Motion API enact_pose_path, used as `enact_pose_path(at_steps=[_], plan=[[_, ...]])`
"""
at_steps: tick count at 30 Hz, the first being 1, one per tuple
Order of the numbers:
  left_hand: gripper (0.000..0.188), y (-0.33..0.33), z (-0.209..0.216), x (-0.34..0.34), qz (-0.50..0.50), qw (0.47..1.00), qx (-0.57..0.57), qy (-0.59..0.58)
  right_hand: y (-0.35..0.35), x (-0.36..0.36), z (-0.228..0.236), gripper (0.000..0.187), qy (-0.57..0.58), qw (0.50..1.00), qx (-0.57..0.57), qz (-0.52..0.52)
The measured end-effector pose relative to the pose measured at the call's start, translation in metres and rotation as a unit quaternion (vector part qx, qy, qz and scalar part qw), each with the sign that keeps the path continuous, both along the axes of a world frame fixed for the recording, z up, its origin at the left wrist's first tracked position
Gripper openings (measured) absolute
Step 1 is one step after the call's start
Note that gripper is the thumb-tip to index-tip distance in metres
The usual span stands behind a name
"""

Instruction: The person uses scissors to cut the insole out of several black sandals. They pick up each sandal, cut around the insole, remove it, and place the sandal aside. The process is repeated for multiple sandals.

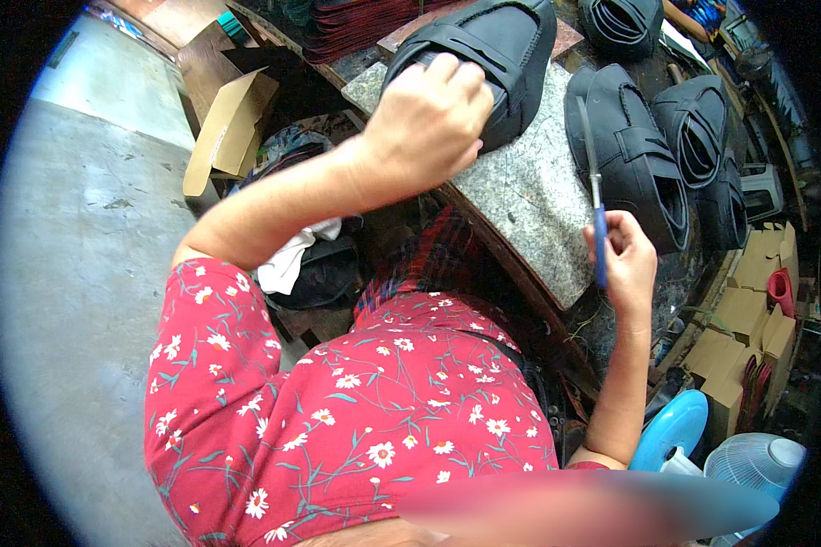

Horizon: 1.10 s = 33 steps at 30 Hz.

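My left hand is closed on a black loafer, its fingers hooked over the edge of the shoe's opening. The loafer is raised at the near left end of a speckled stone slab. By the right side of the slab, my right hand grips a slim tool with a blue handle and a long, narrow grey blade pointing away from me. Whether the tool has a second blade cannot be made out. Just beyond that hand, another black loafer rests on the bench, its opening toward me.
More black loafers crowd the right side, and one sits at the far end. Cardboard boxes and a blue fan stand at the lower right. An open carton is left of the bench, beside the grey floor.
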<state>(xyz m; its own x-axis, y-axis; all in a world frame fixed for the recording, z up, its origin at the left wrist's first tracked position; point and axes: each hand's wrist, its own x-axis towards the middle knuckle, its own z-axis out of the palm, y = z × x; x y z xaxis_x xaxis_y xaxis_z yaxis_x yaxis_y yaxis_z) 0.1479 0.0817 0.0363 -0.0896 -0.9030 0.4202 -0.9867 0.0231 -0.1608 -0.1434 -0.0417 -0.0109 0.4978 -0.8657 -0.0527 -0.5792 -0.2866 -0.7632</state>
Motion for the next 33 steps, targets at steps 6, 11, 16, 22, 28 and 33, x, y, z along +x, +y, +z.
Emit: enact_pose_path(at_steps=[6, 11, 16, 22, 28, 33], plan=[[0.053, -0.003, -0.003, -0.006, 0.026, 0.984, 0.03, 0.171, 0.013, 0.021, 0.001, 0.047, 0.037, 0.982, -0.182, 0.039], [0.056, 0.005, 0.0, 0.003, -0.019, 0.961, -0.042, 0.272, 0.016, 0.033, 0.01, 0.048, 0.04, 0.957, -0.28, 0.061], [0.052, 0.007, 0.0, 0.003, -0.061, 0.95, -0.088, 0.295, 0.018, 0.041, 0.011, 0.047, 0.065, 0.929, -0.358, 0.065], [0.051, 0.009, 0.001, 0.004, -0.053, 0.944, -0.087, 0.314, 0.019, 0.038, 0.012, 0.043, 0.086, 0.91, -0.4, 0.064], [0.051, 0.007, -0.002, 0.004, -0.059, 0.946, -0.094, 0.304, 0.022, 0.039, 0.018, 0.038, 0.072, 0.922, -0.376, 0.06], [0.054, 0.002, 0.001, -0.007, -0.029, 0.968, -0.085, 0.234, 0.022, 0.018, 0.018, 0.03, 0.068, 0.948, -0.305, 0.066]])
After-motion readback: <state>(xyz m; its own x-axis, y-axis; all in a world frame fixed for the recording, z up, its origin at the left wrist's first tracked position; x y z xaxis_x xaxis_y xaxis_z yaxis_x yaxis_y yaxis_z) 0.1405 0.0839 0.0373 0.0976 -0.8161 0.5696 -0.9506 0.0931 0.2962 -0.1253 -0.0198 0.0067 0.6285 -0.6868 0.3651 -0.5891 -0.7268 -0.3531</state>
